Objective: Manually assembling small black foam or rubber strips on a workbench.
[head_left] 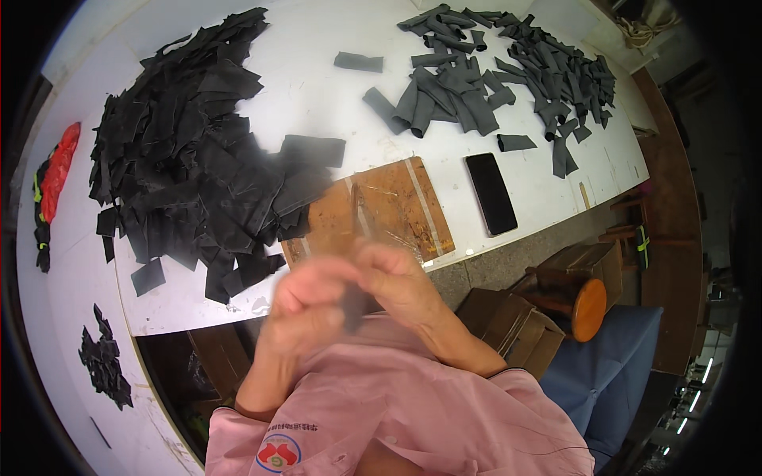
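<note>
Close to my body, over the table's front edge, my left hand (305, 305) and my right hand (397, 287) meet, both blurred by motion. The left fingers are curled around a small dark fabric piece (350, 308), mostly hidden. My right hand is closed with its fingers pinched beside the left; what they grip cannot be made out. Just beyond the hands lies a brown wooden board (429, 208) with strips of clear tape across it. A thin upright dark stick (356, 208) shows over the board; whether it is fixed there is unclear.
A large heap of flat black fabric pieces (190, 151) covers the table's left. Rolled dark grey fabric tubes (452, 91) lie scattered at the far right. A black phone (490, 194) rests right of the board. Cardboard boxes (508, 325) and an orange-topped stool (589, 309) stand below.
</note>
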A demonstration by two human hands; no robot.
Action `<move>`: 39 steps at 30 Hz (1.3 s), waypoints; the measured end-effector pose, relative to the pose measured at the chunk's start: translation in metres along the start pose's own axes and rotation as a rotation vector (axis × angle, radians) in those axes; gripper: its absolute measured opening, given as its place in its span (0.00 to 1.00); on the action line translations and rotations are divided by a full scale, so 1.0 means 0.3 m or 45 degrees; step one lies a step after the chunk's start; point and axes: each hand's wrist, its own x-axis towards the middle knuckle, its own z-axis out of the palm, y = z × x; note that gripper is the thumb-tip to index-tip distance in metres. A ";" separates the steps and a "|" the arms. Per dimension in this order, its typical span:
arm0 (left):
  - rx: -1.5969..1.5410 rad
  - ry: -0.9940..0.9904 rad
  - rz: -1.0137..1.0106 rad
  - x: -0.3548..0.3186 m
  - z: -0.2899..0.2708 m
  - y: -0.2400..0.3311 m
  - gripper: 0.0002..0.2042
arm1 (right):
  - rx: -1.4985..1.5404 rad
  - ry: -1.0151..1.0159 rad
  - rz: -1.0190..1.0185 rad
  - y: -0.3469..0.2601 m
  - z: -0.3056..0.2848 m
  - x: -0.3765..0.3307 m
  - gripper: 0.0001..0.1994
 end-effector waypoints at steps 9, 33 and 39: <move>0.912 0.479 0.525 0.023 0.079 -0.060 0.07 | -0.267 0.061 -0.327 -0.067 0.004 0.024 0.05; -1.540 -0.028 -0.187 0.251 0.020 0.103 0.15 | -0.200 -0.050 0.174 -0.185 -0.079 0.256 0.12; -1.138 0.185 -0.196 0.236 -0.046 0.037 0.15 | -0.100 -0.043 0.312 -0.112 -0.117 0.243 0.11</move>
